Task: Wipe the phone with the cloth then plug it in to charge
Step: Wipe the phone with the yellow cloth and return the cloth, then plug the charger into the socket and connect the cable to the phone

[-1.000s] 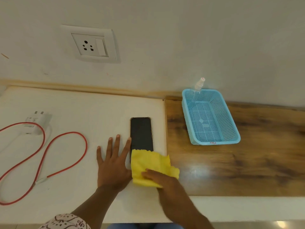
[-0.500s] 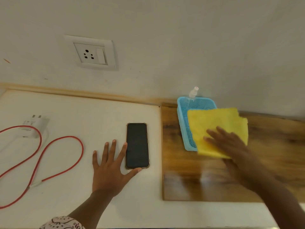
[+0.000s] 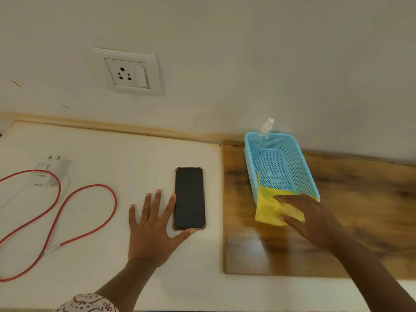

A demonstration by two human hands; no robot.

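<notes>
A black phone (image 3: pixel 189 198) lies face up on the white surface. My left hand (image 3: pixel 153 228) rests flat just left of it, fingers spread, thumb touching the phone's near corner. The yellow cloth (image 3: pixel 269 208) hangs over the near end of the blue basket (image 3: pixel 299 167), partly inside it. My right hand (image 3: pixel 306 218) lies on the cloth with thumb and fingers around its edge. A white charger plug (image 3: pixel 53 172) with a red cable (image 3: pixel 90 212) sits at the far left. A wall socket (image 3: pixel 127 73) is above the table.
A clear spray bottle (image 3: pixel 263 134) leans in the basket's far corner against the wall. The basket stands on a dark wooden board (image 3: pixel 360 199) at the right. The cable loops across the left of the white surface.
My right hand carried the cloth off the phone to the right, over the basket, then lowered it onto the basket's near end. My left hand stayed beside the phone.
</notes>
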